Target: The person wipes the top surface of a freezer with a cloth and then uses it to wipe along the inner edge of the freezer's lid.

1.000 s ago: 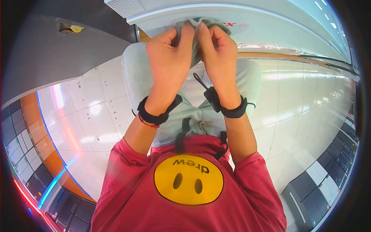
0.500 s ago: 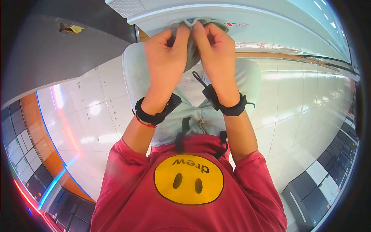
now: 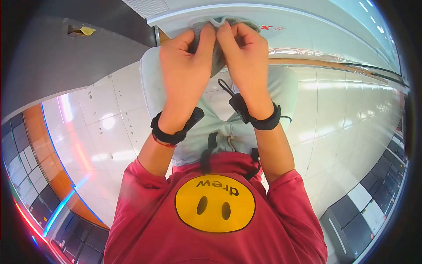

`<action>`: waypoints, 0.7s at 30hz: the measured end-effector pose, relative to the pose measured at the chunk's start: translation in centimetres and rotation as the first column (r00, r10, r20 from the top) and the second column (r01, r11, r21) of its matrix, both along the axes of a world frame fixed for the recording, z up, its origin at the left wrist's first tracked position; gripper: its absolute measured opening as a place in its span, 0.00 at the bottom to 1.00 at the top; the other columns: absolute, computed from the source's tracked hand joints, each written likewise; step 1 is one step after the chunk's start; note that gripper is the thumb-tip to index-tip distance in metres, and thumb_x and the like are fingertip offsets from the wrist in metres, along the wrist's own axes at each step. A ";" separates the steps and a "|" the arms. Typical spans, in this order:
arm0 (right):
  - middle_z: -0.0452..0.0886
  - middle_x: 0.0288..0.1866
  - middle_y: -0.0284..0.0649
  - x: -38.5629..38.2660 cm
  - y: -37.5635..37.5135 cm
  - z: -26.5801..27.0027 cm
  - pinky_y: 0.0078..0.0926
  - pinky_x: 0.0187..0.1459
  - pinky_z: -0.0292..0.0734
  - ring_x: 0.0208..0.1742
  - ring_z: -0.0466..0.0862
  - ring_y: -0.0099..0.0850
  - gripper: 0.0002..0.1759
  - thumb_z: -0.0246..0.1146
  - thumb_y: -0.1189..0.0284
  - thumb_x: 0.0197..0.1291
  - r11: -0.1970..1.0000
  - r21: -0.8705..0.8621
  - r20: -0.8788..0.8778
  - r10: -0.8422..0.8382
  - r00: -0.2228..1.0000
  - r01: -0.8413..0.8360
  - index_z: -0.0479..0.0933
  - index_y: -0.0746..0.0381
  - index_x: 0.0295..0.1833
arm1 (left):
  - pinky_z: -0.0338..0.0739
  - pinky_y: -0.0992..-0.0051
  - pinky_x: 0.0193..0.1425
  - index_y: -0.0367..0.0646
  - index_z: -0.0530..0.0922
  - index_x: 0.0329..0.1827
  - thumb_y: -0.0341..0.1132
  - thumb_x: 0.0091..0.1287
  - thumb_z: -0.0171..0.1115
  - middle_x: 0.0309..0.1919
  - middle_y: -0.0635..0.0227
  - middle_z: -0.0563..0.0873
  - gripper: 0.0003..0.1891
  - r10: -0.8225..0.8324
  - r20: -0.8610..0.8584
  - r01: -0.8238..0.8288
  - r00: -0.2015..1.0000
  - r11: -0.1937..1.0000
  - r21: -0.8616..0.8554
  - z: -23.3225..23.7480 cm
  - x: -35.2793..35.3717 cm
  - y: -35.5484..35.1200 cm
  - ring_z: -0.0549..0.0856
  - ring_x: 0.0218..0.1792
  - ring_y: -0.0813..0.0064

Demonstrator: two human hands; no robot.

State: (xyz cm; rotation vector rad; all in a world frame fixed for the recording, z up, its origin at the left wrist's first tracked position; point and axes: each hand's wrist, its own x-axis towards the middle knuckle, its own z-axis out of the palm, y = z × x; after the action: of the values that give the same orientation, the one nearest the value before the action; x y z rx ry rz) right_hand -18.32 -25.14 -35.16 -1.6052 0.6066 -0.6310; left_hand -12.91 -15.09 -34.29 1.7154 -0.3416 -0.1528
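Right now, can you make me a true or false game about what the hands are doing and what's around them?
1. The left hand and the right hand both pinch a grey cloth. True.
2. The shirt is blue. False: it is red with a yellow face on it.
3. Each wrist wears a black strap. True.
4. The leaf lies on the grey cloth. False: it lies apart from it, on the grey ledge at the upper left.
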 end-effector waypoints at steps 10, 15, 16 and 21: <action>0.73 0.19 0.34 -0.2 0.0 1.1 0.25 0.26 0.64 0.24 0.66 0.19 0.22 0.66 0.63 0.74 0.999 0.008 0.054 0.037 0.998 -0.037 0.76 0.69 0.30 | 0.53 0.73 0.24 0.34 0.71 0.22 0.40 0.74 0.68 0.16 0.76 0.63 0.24 0.017 0.095 -0.017 0.995 1.000 0.003 0.5 0.1 0.0 0.61 0.23 0.86; 0.73 0.19 0.36 -0.2 -0.2 -0.3 0.26 0.26 0.65 0.23 0.66 0.21 0.23 0.65 0.62 0.75 0.994 0.051 0.034 0.094 0.995 -0.096 0.76 0.69 0.30 | 0.54 0.72 0.24 0.34 0.73 0.24 0.41 0.75 0.68 0.15 0.73 0.64 0.24 0.006 0.097 -0.009 0.995 1.000 0.026 -1.0 0.2 0.2 0.61 0.22 0.85; 0.73 0.19 0.36 -0.3 -0.3 -1.4 0.27 0.26 0.65 0.23 0.66 0.22 0.23 0.65 0.62 0.75 0.995 0.029 0.008 0.100 0.995 -0.100 0.76 0.69 0.30 | 0.55 0.71 0.24 0.33 0.73 0.24 0.41 0.75 0.68 0.15 0.72 0.65 0.24 0.008 0.102 -0.015 0.995 0.997 0.075 -1.6 0.2 0.2 0.61 0.22 0.84; 0.75 0.20 0.41 -0.3 -0.4 -4.5 0.29 0.27 0.68 0.21 0.69 0.26 0.22 0.63 0.62 0.75 0.991 -0.032 -0.089 0.124 0.988 -0.127 0.78 0.68 0.31 | 0.61 0.74 0.27 0.32 0.81 0.32 0.42 0.76 0.67 0.19 0.72 0.70 0.20 -0.010 0.089 -0.010 0.996 0.976 0.218 -3.8 0.0 0.5 0.65 0.26 0.84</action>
State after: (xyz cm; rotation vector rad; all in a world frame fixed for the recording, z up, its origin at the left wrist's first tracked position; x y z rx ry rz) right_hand -18.61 -25.49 -39.65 -1.6983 0.5549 -0.4838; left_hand -12.92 -14.63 -38.10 1.9435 -0.4034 -0.1167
